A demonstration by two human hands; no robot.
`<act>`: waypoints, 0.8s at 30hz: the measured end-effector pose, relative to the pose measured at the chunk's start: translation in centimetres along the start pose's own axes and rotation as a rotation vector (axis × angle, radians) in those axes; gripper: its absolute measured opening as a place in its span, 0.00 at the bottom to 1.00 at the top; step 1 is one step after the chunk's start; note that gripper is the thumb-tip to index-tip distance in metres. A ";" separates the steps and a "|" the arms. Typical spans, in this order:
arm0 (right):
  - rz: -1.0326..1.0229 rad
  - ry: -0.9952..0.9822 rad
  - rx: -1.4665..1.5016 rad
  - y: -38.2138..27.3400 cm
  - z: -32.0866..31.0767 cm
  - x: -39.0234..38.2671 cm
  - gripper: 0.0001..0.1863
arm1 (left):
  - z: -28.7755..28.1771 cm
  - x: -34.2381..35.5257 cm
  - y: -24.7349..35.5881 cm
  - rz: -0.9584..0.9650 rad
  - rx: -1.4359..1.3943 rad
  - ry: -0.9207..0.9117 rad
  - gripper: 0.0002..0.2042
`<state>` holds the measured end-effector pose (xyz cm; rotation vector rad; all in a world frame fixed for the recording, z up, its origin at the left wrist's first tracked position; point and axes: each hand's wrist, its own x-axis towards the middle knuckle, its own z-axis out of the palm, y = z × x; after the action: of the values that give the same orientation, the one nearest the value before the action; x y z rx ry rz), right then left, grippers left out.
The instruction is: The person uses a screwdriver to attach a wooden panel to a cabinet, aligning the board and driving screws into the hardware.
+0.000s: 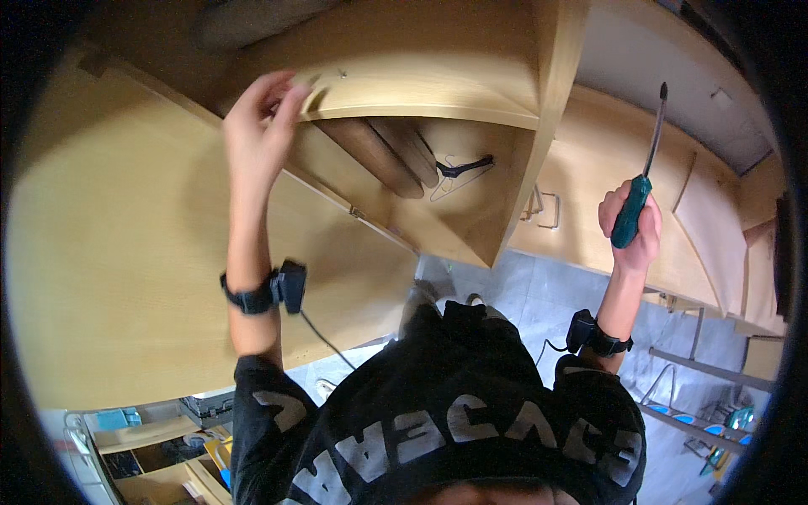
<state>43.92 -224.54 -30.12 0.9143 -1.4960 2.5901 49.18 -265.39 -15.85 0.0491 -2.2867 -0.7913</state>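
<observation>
My right hand (627, 223) is closed around the dark green handle of a screwdriver (648, 177), whose metal shaft points up and away from me. My left hand (263, 126) is raised at the front edge of a wooden cabinet shelf (412, 97), near the cabinet's left side. Its thumb and fingers are curled close together and slightly blurred. Whatever lies between them, if anything, cannot be made out. A small metal fitting (342, 76) sits on the shelf a little to the right of that hand.
A large wooden door panel (151, 236) stands at the left, with a hinge (357, 213) on its edge. Below the shelf are brown rounded long objects (370, 156) and a hanger (463, 168). Drawers with metal handles (549, 210) are at right; a metal rack (707, 366) stands lower right.
</observation>
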 end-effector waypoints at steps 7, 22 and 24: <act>0.108 -0.188 -0.200 -2.3 4.7 0.2 0.29 | 4.1 3.8 0.8 -0.035 0.230 -0.187 0.12; 0.721 -0.598 -0.207 26.6 11.0 -10.6 0.20 | 5.7 -21.4 -11.1 -0.728 -0.532 -0.324 0.08; 0.804 -0.535 -0.176 29.1 13.1 -9.1 0.16 | 5.5 -25.2 -14.1 -0.921 -0.436 -0.475 0.08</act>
<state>49.26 -248.32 -52.62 1.2496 -2.6545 2.7043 62.04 -267.68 -42.18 0.8341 -2.4217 -1.9220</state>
